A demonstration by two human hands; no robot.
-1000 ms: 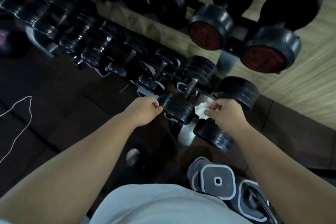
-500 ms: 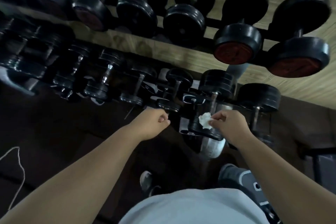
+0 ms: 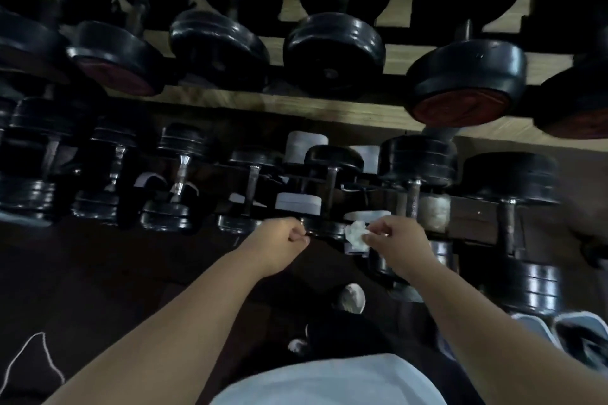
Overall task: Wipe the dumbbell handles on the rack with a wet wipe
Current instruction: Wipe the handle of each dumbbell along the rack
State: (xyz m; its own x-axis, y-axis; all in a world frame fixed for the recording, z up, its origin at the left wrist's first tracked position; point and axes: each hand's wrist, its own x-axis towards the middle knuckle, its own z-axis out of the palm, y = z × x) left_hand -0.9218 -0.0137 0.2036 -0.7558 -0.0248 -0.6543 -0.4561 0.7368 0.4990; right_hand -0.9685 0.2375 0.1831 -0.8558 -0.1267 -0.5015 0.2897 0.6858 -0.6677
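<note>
My right hand (image 3: 393,237) pinches a crumpled white wet wipe (image 3: 356,233) just in front of the lower rack row. My left hand (image 3: 284,237) is closed in a fist beside it, touching the near end of a small black dumbbell (image 3: 324,227); nothing shows in that hand. That dumbbell's metal handle (image 3: 330,184) runs away from me between the two hands. A thicker rusty handle (image 3: 413,199) lies just right of the wipe. The two-tier rack (image 3: 394,33) holds several black dumbbells on each row.
Large dumbbells with red end caps (image 3: 460,108) fill the upper tier against a wooden wall. Chrome-plated dumbbells (image 3: 539,286) sit lower right. Shoes (image 3: 579,335) lie at the right, my own shoe (image 3: 352,297) below the hands, a white cord (image 3: 36,358) at lower left.
My view has swung up and left along the rack. Both hands came off the earlier dumbbell and now sit lower and closer together, the wipe still in my right hand.
</note>
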